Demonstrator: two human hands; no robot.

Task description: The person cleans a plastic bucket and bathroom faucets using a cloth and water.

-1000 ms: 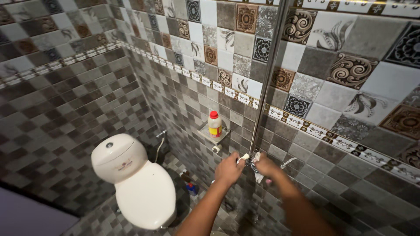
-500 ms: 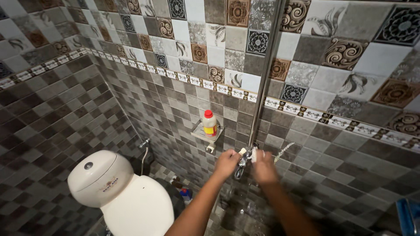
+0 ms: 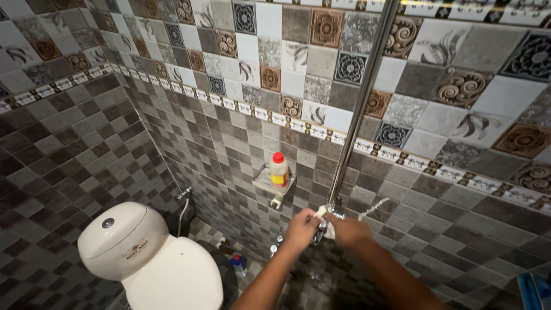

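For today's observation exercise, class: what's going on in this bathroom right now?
A person stands in a tiled bathroom with both hands at the tap fitting at the foot of a chrome shower pipe. The left hand grips a small whitish piece beside the fitting; the right hand presses a white cloth against it. A red-capped bottle stands on a small wall shelf, and a white toilet sits to the left.

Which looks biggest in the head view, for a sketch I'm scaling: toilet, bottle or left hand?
1. White toilet, by far the largest.
2. Left hand.
3. Red-capped bottle.
The last two look close, and the hand is nearer the camera, so their order is unsure.
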